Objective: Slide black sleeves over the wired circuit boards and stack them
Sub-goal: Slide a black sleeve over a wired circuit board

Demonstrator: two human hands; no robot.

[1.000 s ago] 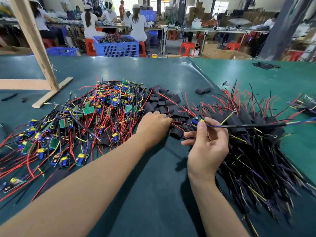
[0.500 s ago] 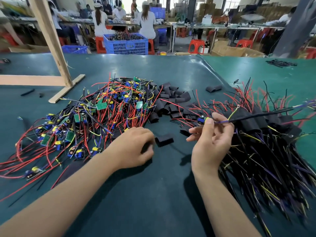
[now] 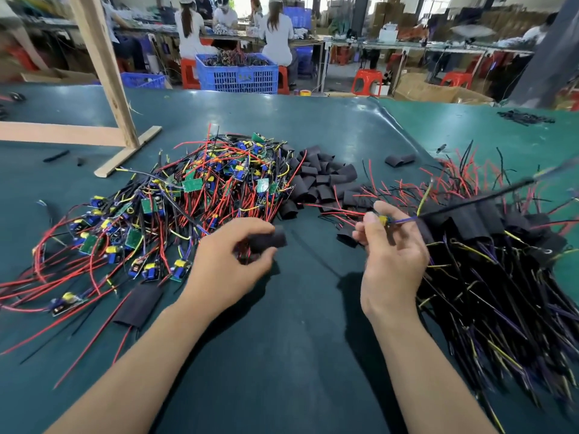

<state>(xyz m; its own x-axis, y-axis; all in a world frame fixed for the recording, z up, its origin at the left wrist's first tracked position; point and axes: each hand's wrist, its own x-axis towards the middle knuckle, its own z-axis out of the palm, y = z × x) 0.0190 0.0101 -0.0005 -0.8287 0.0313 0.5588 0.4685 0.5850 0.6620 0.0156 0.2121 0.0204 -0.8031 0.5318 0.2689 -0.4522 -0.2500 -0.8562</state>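
Observation:
My left hand (image 3: 230,261) pinches one short black sleeve (image 3: 270,242) just above the green table. My right hand (image 3: 391,258) pinches a small wired circuit board (image 3: 383,219) by its end, and the board's black, purple and yellow wires (image 3: 470,202) trail up to the right. A pile of bare boards with red and black wires (image 3: 175,208) lies to the left. Loose black sleeves (image 3: 322,183) are heaped behind my hands. Sleeved boards lie stacked on the right (image 3: 488,245).
A wooden frame (image 3: 106,89) stands at the back left of the green table (image 3: 297,355). One flat sleeve (image 3: 138,305) lies by my left forearm. A blue crate (image 3: 238,73), red stools and seated people are beyond the table's far edge.
My left hand has drawn back from the sleeve heap with one sleeve, lifting it toward the right hand. The right hand keeps its grip on the board, whose wires have swung upward.

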